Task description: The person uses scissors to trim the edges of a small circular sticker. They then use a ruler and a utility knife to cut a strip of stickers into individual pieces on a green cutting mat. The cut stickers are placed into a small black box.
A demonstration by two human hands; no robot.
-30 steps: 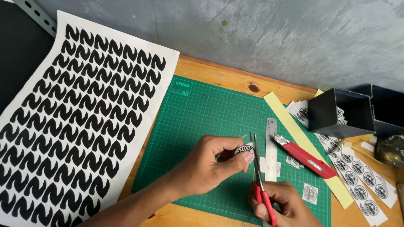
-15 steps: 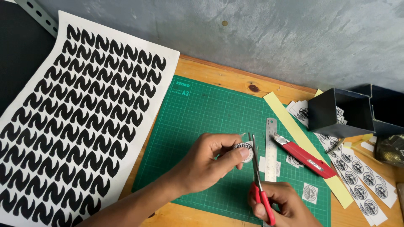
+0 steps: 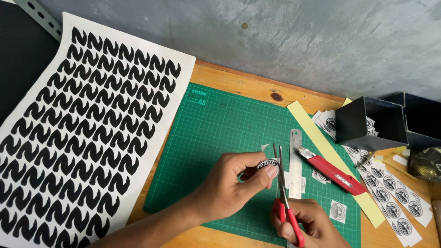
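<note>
Our left hand is closed in a pinch on a small round black-and-white sticker, thumb over its lower edge, holding it just above the green cutting mat. Our right hand, at about five o'clock from the left, is gripping the red handles of the scissors. Their blades point toward twelve o'clock, standing slightly apart, with the sticker's right edge touching them. A tiny paper offcut lies on the mat just at twelve o'clock of the sticker.

Just to the three o'clock side of the blades lies a steel ruler, and beyond it a red utility knife slants across a long yellow paper strip. Farther toward three o'clock, printed round stickers lie on the wooden worktop near a dark open box. At nine o'clock, a large white sheet of black shapes overlaps the worktop's edge.
</note>
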